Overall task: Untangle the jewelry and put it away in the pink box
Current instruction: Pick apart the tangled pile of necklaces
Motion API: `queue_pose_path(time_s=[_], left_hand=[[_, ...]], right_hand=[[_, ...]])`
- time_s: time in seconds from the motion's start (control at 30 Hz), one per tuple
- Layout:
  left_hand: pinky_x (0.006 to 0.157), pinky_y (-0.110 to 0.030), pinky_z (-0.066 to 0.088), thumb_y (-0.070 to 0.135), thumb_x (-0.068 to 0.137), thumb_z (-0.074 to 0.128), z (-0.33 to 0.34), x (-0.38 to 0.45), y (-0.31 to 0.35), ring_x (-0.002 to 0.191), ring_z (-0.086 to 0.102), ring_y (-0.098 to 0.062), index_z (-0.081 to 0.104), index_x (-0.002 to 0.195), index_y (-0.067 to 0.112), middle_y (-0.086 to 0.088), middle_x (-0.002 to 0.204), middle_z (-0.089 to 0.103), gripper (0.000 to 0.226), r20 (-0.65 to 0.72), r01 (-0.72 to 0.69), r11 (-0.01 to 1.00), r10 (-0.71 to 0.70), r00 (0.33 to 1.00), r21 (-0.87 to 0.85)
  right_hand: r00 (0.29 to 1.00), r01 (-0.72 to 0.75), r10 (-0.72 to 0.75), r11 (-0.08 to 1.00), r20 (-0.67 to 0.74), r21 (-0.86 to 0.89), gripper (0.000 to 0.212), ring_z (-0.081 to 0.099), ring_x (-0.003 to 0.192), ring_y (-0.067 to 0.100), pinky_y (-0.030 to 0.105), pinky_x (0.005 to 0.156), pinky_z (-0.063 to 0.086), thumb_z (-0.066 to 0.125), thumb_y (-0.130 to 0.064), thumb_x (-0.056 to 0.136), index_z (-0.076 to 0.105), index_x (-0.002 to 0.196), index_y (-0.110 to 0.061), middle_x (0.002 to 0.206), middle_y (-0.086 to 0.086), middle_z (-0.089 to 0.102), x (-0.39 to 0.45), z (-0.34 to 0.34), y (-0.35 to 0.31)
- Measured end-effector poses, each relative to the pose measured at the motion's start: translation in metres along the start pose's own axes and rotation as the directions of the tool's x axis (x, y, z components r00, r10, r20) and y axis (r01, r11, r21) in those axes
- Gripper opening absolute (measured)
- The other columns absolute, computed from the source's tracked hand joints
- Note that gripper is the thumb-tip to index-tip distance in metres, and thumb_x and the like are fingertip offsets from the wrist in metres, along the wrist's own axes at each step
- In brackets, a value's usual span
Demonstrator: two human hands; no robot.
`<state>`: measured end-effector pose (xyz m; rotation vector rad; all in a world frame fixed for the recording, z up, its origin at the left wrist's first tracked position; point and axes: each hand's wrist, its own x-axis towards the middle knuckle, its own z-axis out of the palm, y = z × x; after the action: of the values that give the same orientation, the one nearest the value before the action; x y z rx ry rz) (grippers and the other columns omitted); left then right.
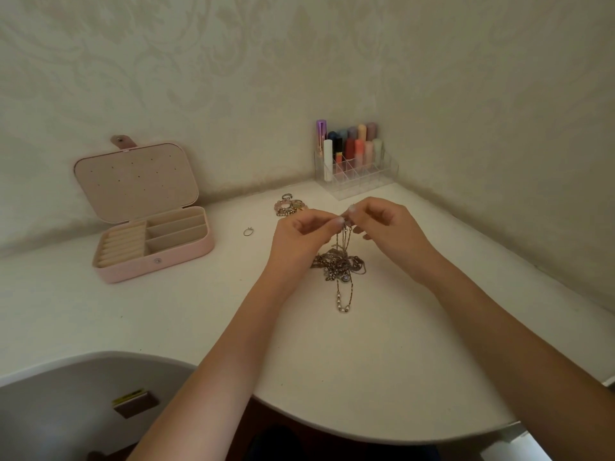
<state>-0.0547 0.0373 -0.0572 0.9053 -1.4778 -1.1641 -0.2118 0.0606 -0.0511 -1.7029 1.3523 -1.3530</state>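
Head view shows the left hand (pixel 301 232) and right hand (pixel 382 224) pinching chain ends together. Below them hangs the tangled jewelry (pixel 339 264), piled mid-tabletop. Open pink box (pixel 149 241) waits by the left edge, nearer the left hand.

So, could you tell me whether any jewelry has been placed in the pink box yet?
No, the open pink box shows only bare compartments, while the tangled chains lie on the table.

One pink box (pixel 151 244) stands open on the table, with one clear organizer (pixel 357 173) at the back edge holding about eleven tubes (pixel 350 148). One ring (pixel 249 231) lies alone; one tangle of chains (pixel 339 264) and one small heap of jewelry (pixel 289 207) cannot be counted.
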Motion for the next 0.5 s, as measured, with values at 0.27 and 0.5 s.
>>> queue_pose_path(time_s=[0.27,0.5], left_hand=[[0.08,-0.029,0.054,-0.001,0.082,0.069,0.0032,-0.0012,0.0008,0.083,0.07,-0.02,0.065,0.086,0.01,-0.006,0.079,0.073,0.012,0.08,0.079,0.992,-0.071,0.994,-0.097],[0.089,-0.033,0.054,-0.001,0.085,0.062,0.0056,0.0003,0.0023,0.093,0.071,-0.025,0.061,0.102,0.003,-0.013,0.089,0.074,0.018,0.059,0.145,0.981,-0.138,0.989,-0.132]], right_hand=[[0.994,0.071,-0.074,0.997,-0.084,-0.038,0.009,0.061,0.069,0.006,0.027,0.07,0.051,0.067,-0.013,0.088,0.067,0.079,-0.014,0.076,0.0,0.069,0.0014,0.0029,0.0029],[0.99,-0.025,0.034,0.997,-0.135,0.067,0.014,0.056,0.071,0.011,0.031,0.072,0.049,0.067,-0.026,0.088,0.069,0.075,-0.021,0.075,0.0,0.067,0.0029,0.0012,0.002]])
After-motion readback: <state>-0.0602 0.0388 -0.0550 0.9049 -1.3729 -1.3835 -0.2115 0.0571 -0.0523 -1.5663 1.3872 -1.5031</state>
